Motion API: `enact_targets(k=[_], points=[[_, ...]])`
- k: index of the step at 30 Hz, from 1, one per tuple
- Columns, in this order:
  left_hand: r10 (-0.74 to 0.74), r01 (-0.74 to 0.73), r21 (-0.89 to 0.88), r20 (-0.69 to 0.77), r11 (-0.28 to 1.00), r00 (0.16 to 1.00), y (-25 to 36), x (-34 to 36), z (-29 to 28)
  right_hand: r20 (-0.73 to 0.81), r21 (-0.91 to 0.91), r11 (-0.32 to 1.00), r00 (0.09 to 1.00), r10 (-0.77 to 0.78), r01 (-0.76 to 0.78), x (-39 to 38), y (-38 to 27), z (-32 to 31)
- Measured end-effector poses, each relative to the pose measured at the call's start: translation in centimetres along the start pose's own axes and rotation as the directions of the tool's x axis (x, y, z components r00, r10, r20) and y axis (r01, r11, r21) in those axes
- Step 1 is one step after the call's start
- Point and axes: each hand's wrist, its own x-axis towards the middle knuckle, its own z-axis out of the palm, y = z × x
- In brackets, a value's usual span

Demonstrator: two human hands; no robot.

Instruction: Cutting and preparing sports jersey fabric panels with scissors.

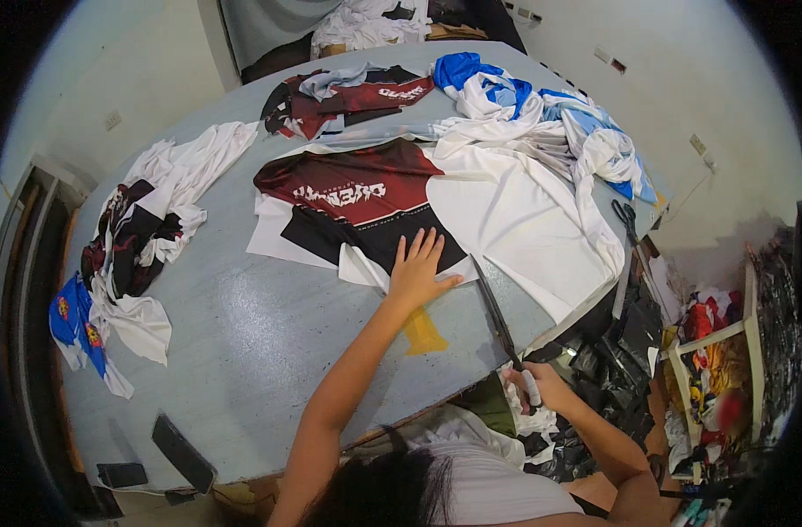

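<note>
My left hand (414, 268) lies with fingers spread on the black lower part of a maroon printed fabric piece (348, 171), above white layers (274, 233). My right hand (541, 386) grips long dark scissors (499, 325) by their light-wrapped handle at the table's near edge; the blades point away from me, their tips at the fabric's edge beside my left hand. A wide white fabric sheet (515, 220) spreads to the right of the maroon piece. A yellow patch (423, 334) shows on the table under my left wrist.
Blue-grey table (225, 404) with fabric piles at left (129, 246), back (313, 101) and right (498, 88). Another pair of scissors (627, 228) rests at the right edge. Dark flat devices (183, 452) lie near left. A shelf of cloth (717, 342) and black plastic (616, 334) are at right.
</note>
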Motion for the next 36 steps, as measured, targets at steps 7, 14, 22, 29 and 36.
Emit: enact_targets(k=[7, 14, 22, 29, 36], points=[[-0.107, 0.105, 0.043, 0.05, 0.994, 0.993, -0.4, -0.1, -0.7, 0.137, -0.06, 0.997, 0.99, 0.045, -0.037, 0.8, 0.8, -2.6], [-0.122, 0.117, 0.051, 0.106, 0.992, 0.987, -0.3, -0.1, -1.0, 0.217, -0.113, 0.993, 0.975, 0.051, -0.027, 2.5, -0.9, -3.8], [-0.111, 0.107, 0.058, 0.065, 0.993, 0.992, -0.4, -0.2, -0.9, 0.155, -0.188, 0.982, 0.987, 0.045, -0.015, 3.6, -1.9, -4.0], [-0.098, 0.097, 0.016, 0.049, 0.995, 0.994, -0.6, -0.3, -0.8, 0.148, -0.186, 0.982, 0.989, 0.0, 0.028, 3.8, -1.8, -4.6], [-0.102, 0.101, 0.028, 0.04, 0.994, 0.994, -0.8, -0.6, -0.9, 0.167, -0.147, 0.988, 0.986, -0.022, 0.047, 3.8, -1.3, -5.1]])
